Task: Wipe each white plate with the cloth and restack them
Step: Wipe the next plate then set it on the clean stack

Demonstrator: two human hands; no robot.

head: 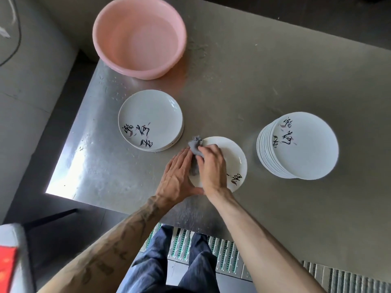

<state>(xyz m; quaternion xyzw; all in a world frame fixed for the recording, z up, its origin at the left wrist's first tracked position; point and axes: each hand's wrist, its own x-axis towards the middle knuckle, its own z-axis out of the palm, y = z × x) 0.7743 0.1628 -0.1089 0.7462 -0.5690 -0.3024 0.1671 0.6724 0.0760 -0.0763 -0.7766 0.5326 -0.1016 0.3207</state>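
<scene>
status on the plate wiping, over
Left hand flat, steadying the plate. Right hand grips grey cloth on it. Tall stack right, short stack left, both apart. Nothing in the way.

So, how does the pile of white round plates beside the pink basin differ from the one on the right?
The left pile of white plates holds only a few; the right pile is tall, many rims showing. The left pile's black writing lies at the near edge; the right pile's, at the far edge. Both are white and round.
</scene>
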